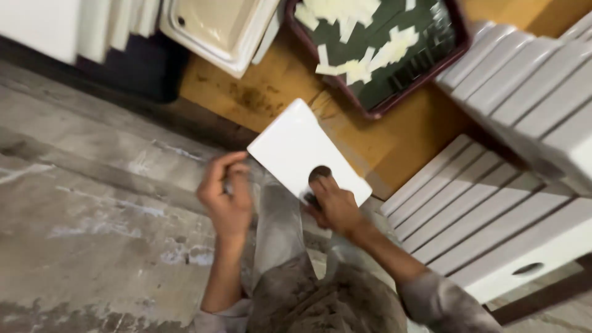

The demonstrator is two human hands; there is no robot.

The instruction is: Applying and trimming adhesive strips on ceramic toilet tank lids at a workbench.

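Note:
A white rectangular panel [296, 148] with rounded corners and a round hole near one end is held flat in front of me. My right hand [333, 206] grips it at the hole, with a finger hooked through the opening. My left hand [225, 197] holds the panel's near left edge from the side, fingers curled around something small that I cannot make out. Below the panel are my knees in dusty trousers.
A row of similar white panels [481, 209] stands on edge at the right, more [530, 80] behind them. A dark red crate [382, 49] with pale scraps sits on a wooden board [259, 98]. A cream tray [216, 31] leans at the top. Rough concrete floor [92, 203] lies left.

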